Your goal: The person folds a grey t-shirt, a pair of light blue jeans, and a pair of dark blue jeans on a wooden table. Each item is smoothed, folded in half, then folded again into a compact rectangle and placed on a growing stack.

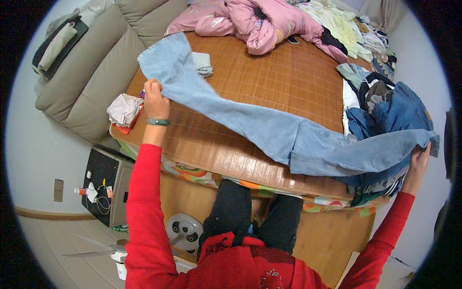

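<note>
A pair of light-blue jeans (240, 117) hangs stretched sideways over the near part of the bed. My left hand (157, 99), a green bangle at its wrist, is closed on the edge of one leg, whose frayed hem flares above it. At the far right end my right hand (419, 163) grips the denim close to the other end, its fingers partly behind the cloth. The middle of the jeans sags lower than the left end and shows a folded-over part. Under the right end lies a heap of dark-blue clothes (392, 110), partly covered by the denim.
A brown woven mat (274, 79) covers the bed. Pink bedding (240, 21) is bunched at the far side. Folded pale clothes (125, 110) lie at the left edge, and a grey folded cloth (202, 64) rests behind the jeans. A nightstand (103, 185) and a fan (103, 251) stand left.
</note>
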Action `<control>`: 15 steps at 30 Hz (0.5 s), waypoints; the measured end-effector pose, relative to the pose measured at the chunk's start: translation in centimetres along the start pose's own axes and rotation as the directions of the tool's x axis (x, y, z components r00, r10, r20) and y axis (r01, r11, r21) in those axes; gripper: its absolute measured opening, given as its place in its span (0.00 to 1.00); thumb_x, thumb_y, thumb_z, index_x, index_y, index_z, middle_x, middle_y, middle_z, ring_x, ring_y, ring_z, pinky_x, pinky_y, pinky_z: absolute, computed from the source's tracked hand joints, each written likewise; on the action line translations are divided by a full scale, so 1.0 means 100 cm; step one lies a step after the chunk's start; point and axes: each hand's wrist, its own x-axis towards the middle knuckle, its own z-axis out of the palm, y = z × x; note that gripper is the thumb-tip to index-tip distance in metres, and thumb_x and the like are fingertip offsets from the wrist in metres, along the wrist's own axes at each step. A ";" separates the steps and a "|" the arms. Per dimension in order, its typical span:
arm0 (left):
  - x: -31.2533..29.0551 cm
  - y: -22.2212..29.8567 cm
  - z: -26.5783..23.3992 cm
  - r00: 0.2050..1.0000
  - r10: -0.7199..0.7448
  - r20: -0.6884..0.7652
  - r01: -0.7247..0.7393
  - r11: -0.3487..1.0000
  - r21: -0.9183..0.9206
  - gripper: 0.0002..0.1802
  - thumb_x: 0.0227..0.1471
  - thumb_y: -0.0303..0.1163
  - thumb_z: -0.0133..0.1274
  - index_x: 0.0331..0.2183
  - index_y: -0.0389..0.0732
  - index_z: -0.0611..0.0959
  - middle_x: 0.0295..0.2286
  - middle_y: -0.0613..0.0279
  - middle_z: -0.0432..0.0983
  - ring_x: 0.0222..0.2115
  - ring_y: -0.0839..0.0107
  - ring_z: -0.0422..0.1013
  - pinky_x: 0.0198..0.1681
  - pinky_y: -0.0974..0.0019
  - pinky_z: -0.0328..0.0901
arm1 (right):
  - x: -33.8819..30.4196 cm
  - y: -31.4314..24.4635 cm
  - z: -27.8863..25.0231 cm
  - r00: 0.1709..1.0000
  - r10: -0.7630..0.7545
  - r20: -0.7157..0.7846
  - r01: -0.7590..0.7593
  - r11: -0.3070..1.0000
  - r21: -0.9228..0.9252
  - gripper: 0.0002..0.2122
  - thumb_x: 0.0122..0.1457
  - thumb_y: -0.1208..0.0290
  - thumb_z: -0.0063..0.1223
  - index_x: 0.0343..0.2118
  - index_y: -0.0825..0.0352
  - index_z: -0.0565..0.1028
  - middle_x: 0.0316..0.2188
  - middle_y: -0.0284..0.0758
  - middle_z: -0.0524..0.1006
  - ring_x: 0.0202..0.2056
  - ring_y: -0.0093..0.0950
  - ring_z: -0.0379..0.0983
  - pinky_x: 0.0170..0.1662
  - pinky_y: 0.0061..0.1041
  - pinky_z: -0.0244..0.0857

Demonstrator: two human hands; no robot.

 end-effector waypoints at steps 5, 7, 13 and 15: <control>-0.091 -0.024 -0.001 0.981 -0.187 0.048 0.182 0.979 0.095 0.12 0.37 0.13 0.45 0.29 0.34 0.70 0.38 0.46 0.66 0.38 0.46 0.66 0.40 0.52 0.63 | -0.011 -0.002 -0.006 0.998 0.007 -0.060 -0.005 1.000 0.030 0.12 0.63 0.63 0.47 0.42 0.66 0.72 0.39 0.35 0.76 0.39 0.28 0.73 0.43 0.28 0.69; -0.143 -0.035 -0.003 0.867 -0.427 0.257 0.372 0.897 0.238 0.11 0.42 0.17 0.45 0.33 0.33 0.72 0.39 0.44 0.67 0.39 0.44 0.66 0.42 0.52 0.63 | -0.011 -0.004 -0.014 1.000 -0.010 -0.016 0.010 1.000 0.012 0.14 0.63 0.60 0.45 0.41 0.66 0.72 0.37 0.33 0.76 0.36 0.27 0.73 0.40 0.27 0.69; -0.200 -0.062 -0.029 0.374 -0.854 0.362 0.710 0.515 0.481 0.26 0.47 0.34 0.55 0.49 0.38 0.70 0.48 0.42 0.64 0.48 0.44 0.64 0.50 0.51 0.61 | 0.011 -0.022 -0.030 0.998 0.049 0.046 -0.045 0.995 -0.091 0.14 0.63 0.59 0.45 0.43 0.65 0.72 0.37 0.33 0.76 0.34 0.24 0.70 0.36 0.23 0.65; -0.191 -0.067 -0.031 0.394 -0.865 0.311 0.710 0.501 0.496 0.29 0.45 0.32 0.56 0.51 0.41 0.68 0.55 0.43 0.56 0.54 0.45 0.57 0.53 0.50 0.58 | 0.015 -0.021 -0.022 0.988 0.073 0.136 -0.047 0.982 -0.184 0.15 0.62 0.58 0.47 0.43 0.64 0.72 0.38 0.33 0.77 0.35 0.25 0.72 0.37 0.24 0.67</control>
